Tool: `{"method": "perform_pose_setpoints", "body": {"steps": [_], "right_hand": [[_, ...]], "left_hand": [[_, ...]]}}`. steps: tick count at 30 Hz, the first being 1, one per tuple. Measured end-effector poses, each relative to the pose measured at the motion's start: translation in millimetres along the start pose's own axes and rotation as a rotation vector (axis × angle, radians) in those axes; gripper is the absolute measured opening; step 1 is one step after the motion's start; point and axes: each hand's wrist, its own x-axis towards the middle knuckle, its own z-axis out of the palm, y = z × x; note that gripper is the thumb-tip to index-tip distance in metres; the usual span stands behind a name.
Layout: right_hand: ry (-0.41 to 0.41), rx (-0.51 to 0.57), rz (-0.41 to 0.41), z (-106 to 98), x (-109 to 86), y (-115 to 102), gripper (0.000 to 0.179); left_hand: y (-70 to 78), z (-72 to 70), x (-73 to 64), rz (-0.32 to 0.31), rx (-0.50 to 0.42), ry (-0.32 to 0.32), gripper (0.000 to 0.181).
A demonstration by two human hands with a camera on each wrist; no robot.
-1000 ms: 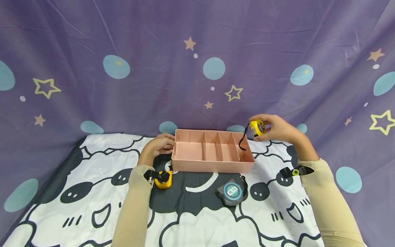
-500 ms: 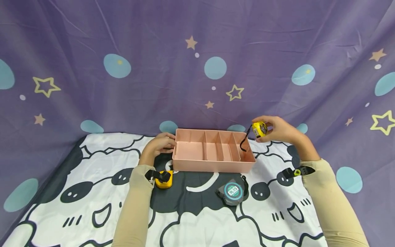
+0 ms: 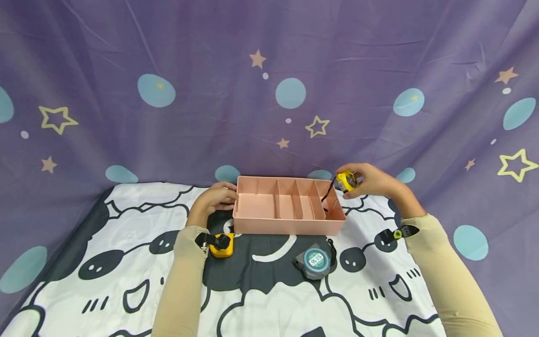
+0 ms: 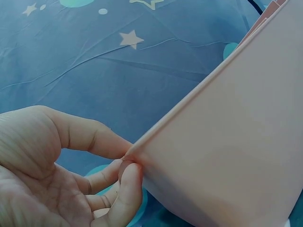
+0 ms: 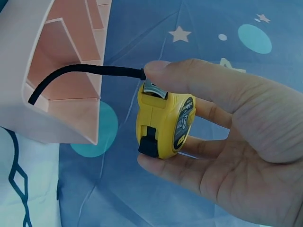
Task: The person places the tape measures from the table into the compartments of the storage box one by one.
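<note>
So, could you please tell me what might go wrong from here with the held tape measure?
The black strap dips into the pink box near a divider and might snag. The right hand holds the yellow tape measure close to the box, so it could knock against it. The left hand pinches the box's end, so a tug might shift the box.

From high up, the head camera looks forward and down at the far edge of the cloth [image 3: 261, 309] and the whole pink box [image 3: 290, 227]. The wrist cameras look closely past the left hand [image 4: 52, 161] and right hand [image 5: 251, 146] at opposite box ends. All three see the box and curtain [image 3: 236, 107].
</note>
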Motion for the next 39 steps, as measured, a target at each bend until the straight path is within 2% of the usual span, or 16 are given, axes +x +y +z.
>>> {"method": "perform_pose_setpoints", "body": {"steps": [8, 27, 39], "right_hand": [[-0.037, -0.011, 0.005, 8, 1.5, 5, 0.065], [-0.039, -0.014, -0.052, 20, 8.0, 1, 0.064], [-0.059, -0.036, -0.030, 31, 13.5, 4, 0.066]], "left_hand": [[-1.4, -0.9, 0.7, -0.002, 0.011, -0.002, 0.060], [0.7, -2.2, 0.0, 0.001, 0.008, -0.011, 0.060], [-0.5, -2.4, -0.8, 0.000, 0.013, -0.015, 0.060]]}}
